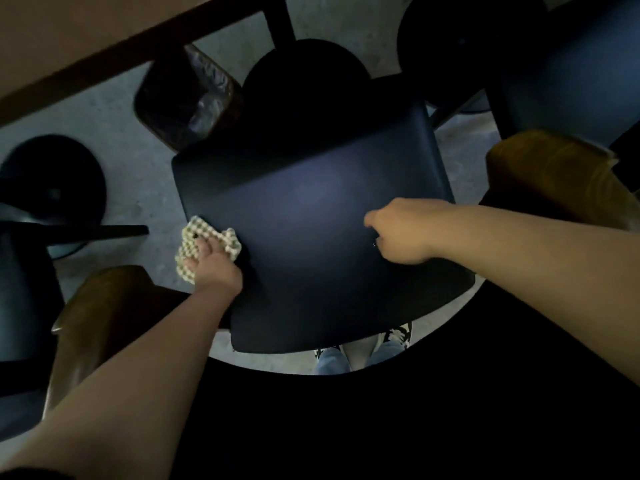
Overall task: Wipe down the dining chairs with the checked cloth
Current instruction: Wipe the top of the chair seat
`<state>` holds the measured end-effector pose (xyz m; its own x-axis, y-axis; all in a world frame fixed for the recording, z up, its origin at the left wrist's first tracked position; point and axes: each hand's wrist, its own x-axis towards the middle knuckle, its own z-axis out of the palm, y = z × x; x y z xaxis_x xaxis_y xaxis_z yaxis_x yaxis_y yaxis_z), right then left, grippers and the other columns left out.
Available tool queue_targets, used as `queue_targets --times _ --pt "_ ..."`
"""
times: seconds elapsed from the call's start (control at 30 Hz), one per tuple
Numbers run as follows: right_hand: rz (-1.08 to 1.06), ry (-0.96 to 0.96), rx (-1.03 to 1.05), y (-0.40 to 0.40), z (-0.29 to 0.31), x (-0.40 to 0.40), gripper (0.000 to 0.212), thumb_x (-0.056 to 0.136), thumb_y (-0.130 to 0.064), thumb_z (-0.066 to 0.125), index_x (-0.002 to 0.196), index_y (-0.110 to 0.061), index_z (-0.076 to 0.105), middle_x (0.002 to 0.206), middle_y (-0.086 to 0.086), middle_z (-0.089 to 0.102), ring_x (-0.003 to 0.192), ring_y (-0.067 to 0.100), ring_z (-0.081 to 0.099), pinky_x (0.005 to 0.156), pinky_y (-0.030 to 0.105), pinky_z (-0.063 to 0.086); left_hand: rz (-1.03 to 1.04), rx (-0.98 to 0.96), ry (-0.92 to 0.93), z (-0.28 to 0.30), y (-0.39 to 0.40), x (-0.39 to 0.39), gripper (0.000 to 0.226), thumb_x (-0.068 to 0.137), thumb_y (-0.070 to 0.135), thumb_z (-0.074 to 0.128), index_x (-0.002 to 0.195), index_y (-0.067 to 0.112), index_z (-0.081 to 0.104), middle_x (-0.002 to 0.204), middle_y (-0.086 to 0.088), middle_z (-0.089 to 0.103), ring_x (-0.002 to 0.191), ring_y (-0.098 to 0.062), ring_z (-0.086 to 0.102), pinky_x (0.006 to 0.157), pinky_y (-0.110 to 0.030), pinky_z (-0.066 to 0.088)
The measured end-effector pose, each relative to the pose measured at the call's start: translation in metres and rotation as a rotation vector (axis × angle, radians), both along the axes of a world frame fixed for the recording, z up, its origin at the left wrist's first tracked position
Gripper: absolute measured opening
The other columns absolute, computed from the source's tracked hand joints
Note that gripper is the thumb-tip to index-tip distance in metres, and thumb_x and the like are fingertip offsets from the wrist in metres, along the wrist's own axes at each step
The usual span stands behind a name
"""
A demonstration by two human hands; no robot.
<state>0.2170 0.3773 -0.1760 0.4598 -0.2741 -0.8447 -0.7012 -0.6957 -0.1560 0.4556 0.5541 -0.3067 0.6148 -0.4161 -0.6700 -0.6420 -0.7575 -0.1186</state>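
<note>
A left hand [216,268] is gripping the checked cloth [204,245] at the dark chair seat [311,216] edge, where it is risking slipping off, while the right hand [403,230] is hovering loosely curled, holding nothing.

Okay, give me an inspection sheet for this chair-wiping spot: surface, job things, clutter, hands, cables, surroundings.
Surface: dark blue chair seat, seen from above, dimly lit.
Job's things: checked cloth, bunched at the seat's left edge.
Clutter: lined waste bin on the floor beyond the seat.
Hands: left hand holds the cloth against the seat edge; right hand rests on the seat, fingers curled.
Cables: nothing seen.
Surroundings: grey floor, wooden table edge, round table base, other dark chairs.
</note>
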Motion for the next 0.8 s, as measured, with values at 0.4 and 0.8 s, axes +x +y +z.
queue_targets --times 0.4,0.8 --pt "-0.102 -0.027 0.066 -0.004 -0.003 0.002 0.038 0.094 -0.02 0.044 0.132 -0.016 0.048 0.131 0.011 0.051 0.11 0.03 0.056 0.091 0.042 0.05 0.436 -0.034 0.284 0.009 -0.035 -0.213 0.067 0.1 0.017 0.035 0.149 -0.009 -0.004 0.159 -0.021 -0.009 0.145 -0.044 -0.013 0.115 -0.061 0.008" --pt "-0.678 -0.49 -0.257 -0.053 0.022 0.001 0.03 0.088 -0.017 0.045 0.115 -0.016 0.06 0.11 0.007 0.062 0.093 0.027 0.059 0.082 0.038 0.053 -0.097 -0.412 0.143 0.007 -0.108 -0.079 0.078 0.089 0.0 0.042 0.156 0.022 0.009 0.163 -0.012 -0.005 0.146 -0.043 -0.01 0.119 -0.055 0.002"
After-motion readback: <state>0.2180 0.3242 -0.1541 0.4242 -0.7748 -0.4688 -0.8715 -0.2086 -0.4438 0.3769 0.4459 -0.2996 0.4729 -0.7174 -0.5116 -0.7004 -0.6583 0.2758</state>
